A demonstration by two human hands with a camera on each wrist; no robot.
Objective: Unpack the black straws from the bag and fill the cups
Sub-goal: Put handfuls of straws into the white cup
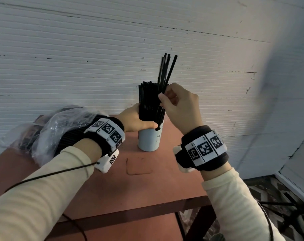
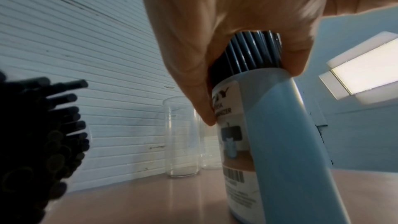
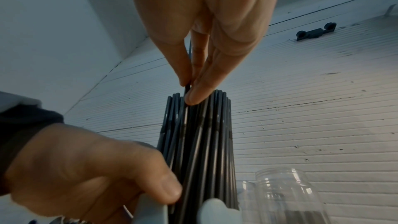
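Observation:
A light blue cup (image 1: 148, 140) stands on the reddish table (image 1: 139, 185), packed with a bundle of black straws (image 1: 148, 100). My left hand (image 1: 140, 120) grips the bundle just above the cup's rim, thumb in front. My right hand (image 1: 163, 93) pinches a few straws (image 1: 166, 70) that stick up higher than the rest at the bundle's right side. In the right wrist view its fingertips (image 3: 194, 96) close on a straw at the top of the bundle (image 3: 204, 134). The left wrist view shows the labelled cup (image 2: 269, 142).
A crumpled clear plastic bag (image 1: 60, 126) with more black straws (image 2: 43, 125) lies at the table's left, under my left forearm. Clear empty jars (image 2: 181, 137) stand behind the cup by the white ribbed wall (image 1: 95, 49). The table's right edge drops to a patterned floor (image 1: 269, 197).

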